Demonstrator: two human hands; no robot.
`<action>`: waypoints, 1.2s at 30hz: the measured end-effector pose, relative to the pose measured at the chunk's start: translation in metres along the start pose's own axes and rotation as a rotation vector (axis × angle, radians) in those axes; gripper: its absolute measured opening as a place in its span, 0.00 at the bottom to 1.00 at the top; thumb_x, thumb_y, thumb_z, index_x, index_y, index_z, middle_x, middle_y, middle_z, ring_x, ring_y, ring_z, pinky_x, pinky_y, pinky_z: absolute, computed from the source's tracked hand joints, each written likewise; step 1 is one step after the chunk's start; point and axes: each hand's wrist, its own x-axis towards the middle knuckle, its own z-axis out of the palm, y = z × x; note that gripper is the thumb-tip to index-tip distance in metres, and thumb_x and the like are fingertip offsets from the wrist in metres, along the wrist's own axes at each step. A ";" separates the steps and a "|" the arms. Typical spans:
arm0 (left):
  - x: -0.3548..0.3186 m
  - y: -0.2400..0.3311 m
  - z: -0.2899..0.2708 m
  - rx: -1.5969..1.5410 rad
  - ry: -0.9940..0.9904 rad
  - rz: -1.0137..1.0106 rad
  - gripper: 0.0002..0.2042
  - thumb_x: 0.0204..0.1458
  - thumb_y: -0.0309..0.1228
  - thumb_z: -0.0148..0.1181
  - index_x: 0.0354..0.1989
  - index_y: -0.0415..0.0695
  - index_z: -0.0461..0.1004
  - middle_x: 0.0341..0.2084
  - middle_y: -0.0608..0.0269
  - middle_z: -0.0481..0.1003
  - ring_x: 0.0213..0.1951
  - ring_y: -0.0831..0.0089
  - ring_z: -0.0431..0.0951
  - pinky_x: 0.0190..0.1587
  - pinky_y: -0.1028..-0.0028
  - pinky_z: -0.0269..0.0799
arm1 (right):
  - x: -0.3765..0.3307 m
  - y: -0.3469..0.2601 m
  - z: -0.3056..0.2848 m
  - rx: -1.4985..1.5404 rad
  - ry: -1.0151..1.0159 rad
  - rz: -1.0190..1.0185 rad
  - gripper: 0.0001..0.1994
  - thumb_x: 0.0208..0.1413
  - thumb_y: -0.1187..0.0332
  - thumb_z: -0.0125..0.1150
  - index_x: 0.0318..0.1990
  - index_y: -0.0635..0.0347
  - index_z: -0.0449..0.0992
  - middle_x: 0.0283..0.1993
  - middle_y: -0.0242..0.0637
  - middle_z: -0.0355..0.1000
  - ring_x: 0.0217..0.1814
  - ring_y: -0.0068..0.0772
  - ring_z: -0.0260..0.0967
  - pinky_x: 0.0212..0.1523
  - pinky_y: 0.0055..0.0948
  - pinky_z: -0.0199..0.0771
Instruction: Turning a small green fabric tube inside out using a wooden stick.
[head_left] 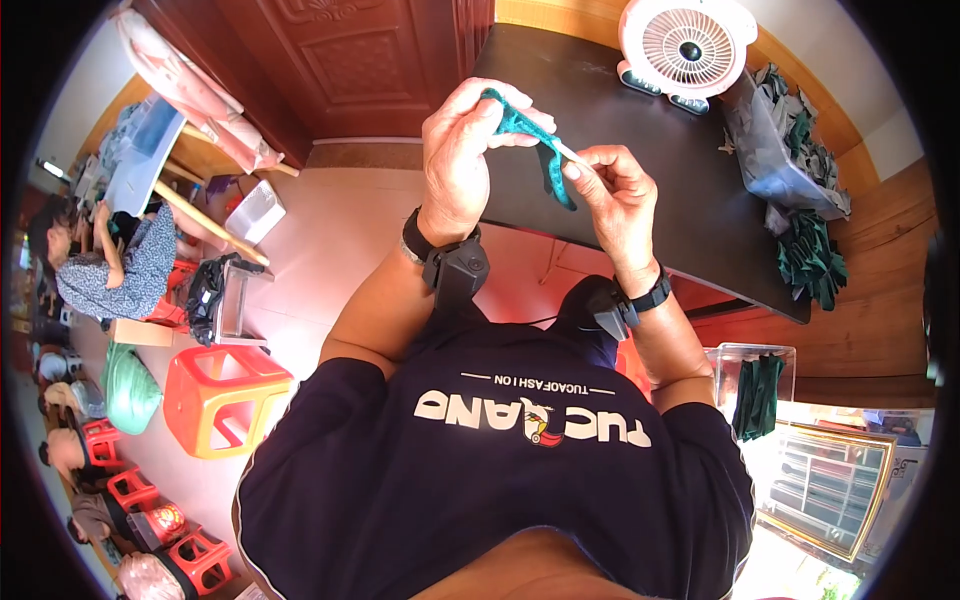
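A teal, velvety strip of fabric (515, 122) is pinched between the thumb and fingers of my left hand (460, 150), above the dark table. Its narrow end hangs down toward my right hand (615, 195). The thumb and forefinger of that hand close on a thin white stick (570, 153), whose far tip meets the teal fabric. Whether the tip is inside the fabric or only against it, I cannot tell. Both wrists wear black straps with small dark devices.
On the black table (620, 130) stand a white fan (690, 50) and a clear bin (745, 140) of dark green and grey fabric pieces. A green bundle (812, 258) hangs over the table edge. Red stools (220, 400) and seated people (115, 265) are at left.
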 end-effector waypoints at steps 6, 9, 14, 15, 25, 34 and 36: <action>-0.009 0.005 0.001 0.014 -0.064 0.074 0.16 0.60 0.36 0.42 0.39 0.32 0.69 0.31 0.51 0.75 0.35 0.64 0.79 0.39 0.71 0.76 | -0.014 -0.002 0.001 0.010 0.041 -0.052 0.05 0.50 0.74 0.64 0.33 0.63 0.74 0.28 0.27 0.73 0.30 0.12 0.66 0.32 0.15 0.68; -0.009 0.005 0.001 0.045 -0.071 0.049 0.16 0.60 0.35 0.42 0.39 0.31 0.69 0.31 0.51 0.74 0.35 0.63 0.79 0.38 0.71 0.77 | -0.018 -0.005 -0.002 -0.007 0.011 0.027 0.05 0.51 0.72 0.64 0.33 0.62 0.74 0.28 0.26 0.73 0.30 0.12 0.65 0.32 0.15 0.67; -0.008 -0.003 0.000 0.042 -0.057 0.054 0.15 0.59 0.33 0.43 0.36 0.31 0.71 0.30 0.54 0.74 0.33 0.64 0.79 0.35 0.72 0.77 | -0.026 -0.006 0.000 0.111 -0.053 0.183 0.05 0.54 0.71 0.62 0.33 0.61 0.74 0.27 0.25 0.72 0.29 0.11 0.64 0.31 0.15 0.65; -0.007 -0.003 0.000 0.043 -0.055 0.046 0.15 0.59 0.33 0.43 0.36 0.31 0.71 0.30 0.54 0.74 0.33 0.64 0.79 0.35 0.72 0.77 | -0.027 -0.006 0.001 0.111 -0.034 0.182 0.04 0.53 0.72 0.62 0.33 0.61 0.73 0.27 0.25 0.71 0.29 0.11 0.64 0.30 0.14 0.65; -0.008 -0.003 -0.003 0.344 -0.136 0.110 0.10 0.53 0.25 0.43 0.31 0.29 0.70 0.25 0.54 0.73 0.22 0.71 0.75 0.25 0.79 0.70 | -0.033 0.007 -0.003 -0.089 0.048 -0.124 0.04 0.52 0.72 0.62 0.32 0.63 0.75 0.24 0.26 0.70 0.25 0.11 0.63 0.27 0.15 0.66; -0.012 -0.017 0.005 0.150 -0.010 -0.071 0.09 0.45 0.25 0.41 0.24 0.37 0.70 0.14 0.65 0.69 0.17 0.79 0.69 0.19 0.82 0.62 | -0.044 -0.012 0.005 0.625 -0.386 0.594 0.14 0.61 0.59 0.49 0.33 0.60 0.74 0.16 0.23 0.59 0.15 0.12 0.48 0.16 0.14 0.46; -0.009 -0.023 0.001 0.029 0.055 -0.120 0.10 0.47 0.27 0.41 0.26 0.36 0.69 0.18 0.61 0.71 0.18 0.76 0.72 0.19 0.82 0.64 | -0.041 -0.009 0.004 0.455 -0.347 0.572 0.11 0.61 0.61 0.50 0.35 0.59 0.73 0.18 0.23 0.61 0.16 0.10 0.49 0.16 0.12 0.48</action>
